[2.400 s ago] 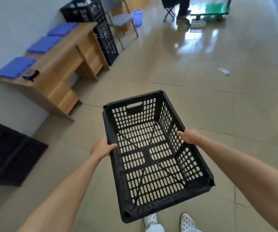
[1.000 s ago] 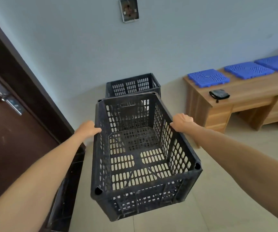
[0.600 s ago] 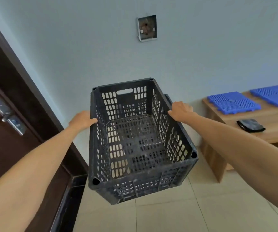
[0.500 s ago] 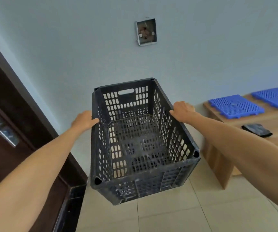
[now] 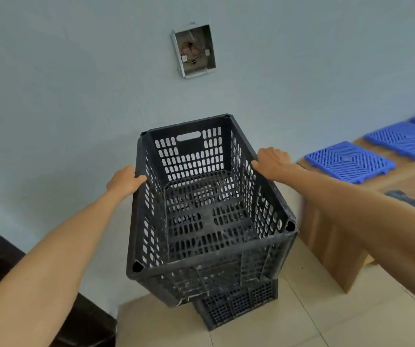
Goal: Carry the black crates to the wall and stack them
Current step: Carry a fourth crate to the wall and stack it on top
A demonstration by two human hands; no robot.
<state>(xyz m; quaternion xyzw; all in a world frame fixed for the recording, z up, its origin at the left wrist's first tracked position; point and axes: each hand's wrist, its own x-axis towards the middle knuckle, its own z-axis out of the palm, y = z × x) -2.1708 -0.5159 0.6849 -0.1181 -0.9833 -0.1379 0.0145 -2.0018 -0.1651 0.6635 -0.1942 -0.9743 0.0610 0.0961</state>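
Two hands, left hand [image 5: 126, 181] and right hand [image 5: 272, 161], gripping upper crate [image 5: 209, 221] rims, lower crate [image 5: 239, 304] beneath, wall [image 5: 76, 96] close.

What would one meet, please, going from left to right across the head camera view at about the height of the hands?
Left hand → black crate held between the hands → right hand → blue grid mat on the wooden desk.

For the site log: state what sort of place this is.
Probably a back room or office under fit-out: an open wall box with bare wires, a wooden desk holding blue grid panels, and a tiled floor.
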